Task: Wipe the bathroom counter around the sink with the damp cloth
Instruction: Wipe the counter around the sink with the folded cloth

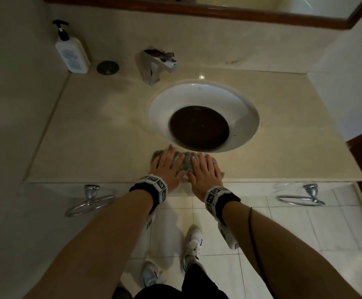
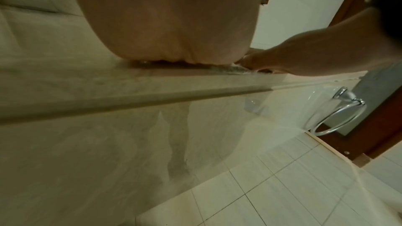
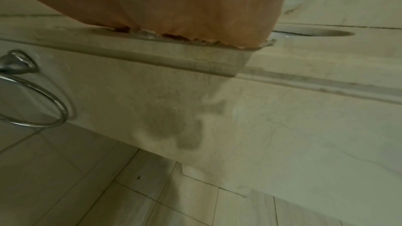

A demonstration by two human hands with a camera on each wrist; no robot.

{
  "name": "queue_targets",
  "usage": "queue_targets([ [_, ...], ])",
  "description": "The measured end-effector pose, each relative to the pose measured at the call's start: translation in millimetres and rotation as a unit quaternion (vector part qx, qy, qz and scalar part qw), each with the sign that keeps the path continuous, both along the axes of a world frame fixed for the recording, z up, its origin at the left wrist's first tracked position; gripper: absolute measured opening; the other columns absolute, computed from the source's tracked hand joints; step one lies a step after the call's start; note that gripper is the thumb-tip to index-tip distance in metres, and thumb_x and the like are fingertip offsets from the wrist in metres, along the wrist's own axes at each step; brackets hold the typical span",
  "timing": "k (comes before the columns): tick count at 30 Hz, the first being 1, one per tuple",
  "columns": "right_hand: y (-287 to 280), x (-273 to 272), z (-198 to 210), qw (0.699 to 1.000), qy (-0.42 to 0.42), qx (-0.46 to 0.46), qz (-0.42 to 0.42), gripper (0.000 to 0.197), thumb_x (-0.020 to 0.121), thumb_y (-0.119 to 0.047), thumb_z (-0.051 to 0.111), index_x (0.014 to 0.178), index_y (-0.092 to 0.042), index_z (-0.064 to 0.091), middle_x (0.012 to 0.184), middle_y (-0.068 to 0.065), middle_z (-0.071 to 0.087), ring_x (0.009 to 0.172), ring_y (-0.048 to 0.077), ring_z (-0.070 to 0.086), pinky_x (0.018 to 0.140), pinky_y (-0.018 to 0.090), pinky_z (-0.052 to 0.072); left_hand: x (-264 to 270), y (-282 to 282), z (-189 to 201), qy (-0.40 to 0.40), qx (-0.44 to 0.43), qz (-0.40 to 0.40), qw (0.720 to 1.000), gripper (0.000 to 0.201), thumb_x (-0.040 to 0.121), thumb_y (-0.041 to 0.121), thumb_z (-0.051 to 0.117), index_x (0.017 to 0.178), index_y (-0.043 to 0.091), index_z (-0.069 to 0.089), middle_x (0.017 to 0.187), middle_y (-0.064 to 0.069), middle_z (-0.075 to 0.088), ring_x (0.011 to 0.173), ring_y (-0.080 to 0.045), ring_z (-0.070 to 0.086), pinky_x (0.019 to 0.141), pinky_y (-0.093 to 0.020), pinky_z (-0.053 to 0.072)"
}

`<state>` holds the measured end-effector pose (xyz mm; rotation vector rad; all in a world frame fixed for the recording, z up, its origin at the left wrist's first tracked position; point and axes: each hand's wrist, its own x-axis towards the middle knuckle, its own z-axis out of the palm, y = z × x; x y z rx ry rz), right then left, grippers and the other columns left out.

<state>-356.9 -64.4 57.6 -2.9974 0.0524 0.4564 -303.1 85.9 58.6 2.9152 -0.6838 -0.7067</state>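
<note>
A grey crumpled damp cloth (image 1: 186, 162) lies on the beige counter (image 1: 93, 134) at its front edge, just in front of the round white sink (image 1: 203, 117). My left hand (image 1: 169, 165) and right hand (image 1: 206, 171) lie side by side on the cloth, fingers straight and flat, pressing it down. In the left wrist view the heel of my left hand (image 2: 174, 23) sits on the counter lip with a strip of cloth (image 2: 230, 70) beside it. In the right wrist view the cloth's edge (image 3: 268, 42) sticks out under my right palm (image 3: 195, 6).
A pump bottle (image 1: 72, 50) and a dark round cap (image 1: 107, 67) stand at the back left, the chrome tap (image 1: 157, 65) behind the sink. Two towel rings (image 1: 89, 201) (image 1: 301, 197) hang under the counter front. A mirror frame (image 1: 197, 9) runs above, a wall on the right.
</note>
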Motion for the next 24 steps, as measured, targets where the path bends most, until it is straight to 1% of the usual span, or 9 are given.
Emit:
queue_targets([
  [3, -23, 3, 1, 1.000, -0.002, 0.006, -0.015, 0.060, 0.099, -0.046, 0.010, 0.153, -0.023, 0.000, 0.162, 0.002, -0.009, 0.148, 0.023, -0.009, 0.116, 0.039, -0.011, 7, -28, 1, 0.005, 0.002, -0.008, 1.000, 0.063, 0.099, 0.053, 0.013, 0.151, 0.030, -0.013, 0.157, -0.002, -0.027, 0.146, -0.022, -0.021, 0.117, -0.043, -0.008],
  [5, -38, 8, 1, 1.000, -0.005, 0.014, -0.022, 0.058, 0.101, -0.044, 0.014, 0.153, -0.024, 0.001, 0.162, 0.002, -0.008, 0.148, 0.023, -0.009, 0.116, 0.039, -0.011, 16, -47, 2, 0.008, -0.003, -0.006, 1.000, 0.062, 0.099, 0.053, 0.015, 0.151, 0.031, -0.010, 0.159, 0.000, -0.023, 0.146, -0.022, -0.019, 0.117, -0.044, -0.008],
  [8, -58, 20, 1, 0.999, -0.018, 0.015, -0.032, 0.058, 0.101, -0.043, 0.017, 0.153, -0.024, 0.003, 0.162, 0.001, -0.005, 0.149, 0.023, -0.007, 0.118, 0.040, -0.008, 29, -72, 4, 0.003, -0.003, -0.004, 1.000, 0.061, 0.098, 0.051, 0.018, 0.152, 0.034, -0.005, 0.161, 0.000, -0.015, 0.148, -0.022, -0.013, 0.118, -0.045, -0.005],
  [11, -63, 24, -1, 0.999, -0.007, 0.014, -0.043, 0.059, 0.098, -0.045, 0.011, 0.153, -0.025, 0.003, 0.162, 0.002, -0.005, 0.148, 0.024, -0.008, 0.120, 0.042, -0.006, 39, -82, 5, 0.006, 0.012, -0.011, 1.000, 0.058, 0.098, 0.051, 0.015, 0.151, 0.036, -0.002, 0.161, 0.000, -0.010, 0.148, -0.023, -0.008, 0.119, -0.046, -0.004],
  [12, -61, 25, -1, 0.999, -0.008, 0.017, -0.048, 0.060, 0.097, -0.045, 0.009, 0.153, -0.026, 0.003, 0.162, 0.002, -0.005, 0.148, 0.024, -0.008, 0.120, 0.042, -0.006, 42, -81, 5, 0.005, 0.013, -0.008, 1.000, 0.058, 0.098, 0.052, 0.015, 0.151, 0.037, -0.001, 0.162, 0.000, -0.008, 0.148, -0.024, -0.007, 0.119, -0.046, -0.003],
  [14, -54, 30, -1, 0.998, -0.002, 0.030, -0.052, 0.059, 0.097, -0.046, 0.010, 0.153, -0.027, 0.002, 0.162, 0.002, -0.005, 0.148, 0.026, -0.009, 0.119, 0.044, -0.007, 47, -74, 7, 0.004, 0.013, 0.003, 1.000, 0.058, 0.098, 0.052, 0.015, 0.151, 0.037, 0.001, 0.162, 0.000, -0.006, 0.148, -0.024, -0.005, 0.118, -0.045, -0.002],
  [18, -27, 44, 0, 0.999, 0.016, 0.044, -0.024, 0.058, 0.099, -0.047, 0.012, 0.153, -0.029, 0.000, 0.162, 0.001, -0.007, 0.148, 0.026, -0.011, 0.118, 0.046, -0.006, 52, -43, 5, -0.006, 0.017, 0.026, 1.000, 0.058, 0.098, 0.051, 0.015, 0.152, 0.036, 0.000, 0.162, 0.000, -0.007, 0.148, -0.023, -0.008, 0.119, -0.043, -0.005],
  [22, 11, 49, 0, 0.999, 0.010, 0.053, 0.007, 0.058, 0.100, -0.046, 0.014, 0.153, -0.028, 0.000, 0.162, 0.002, -0.005, 0.148, 0.027, -0.009, 0.118, 0.046, -0.004, 49, -7, -1, -0.018, 0.027, 0.043, 0.999, 0.059, 0.099, 0.049, 0.012, 0.151, 0.032, -0.010, 0.160, -0.001, -0.019, 0.147, -0.020, -0.016, 0.120, -0.042, -0.004],
  [24, 25, 48, 0, 0.999, 0.010, 0.047, 0.021, 0.058, 0.099, -0.045, 0.015, 0.153, -0.028, -0.001, 0.162, 0.003, -0.007, 0.148, 0.028, -0.011, 0.119, 0.047, -0.004, 44, 8, -1, -0.021, 0.036, 0.055, 0.998, 0.061, 0.099, 0.048, 0.011, 0.152, 0.029, -0.011, 0.160, -0.004, -0.020, 0.147, -0.019, -0.018, 0.120, -0.041, -0.004],
])
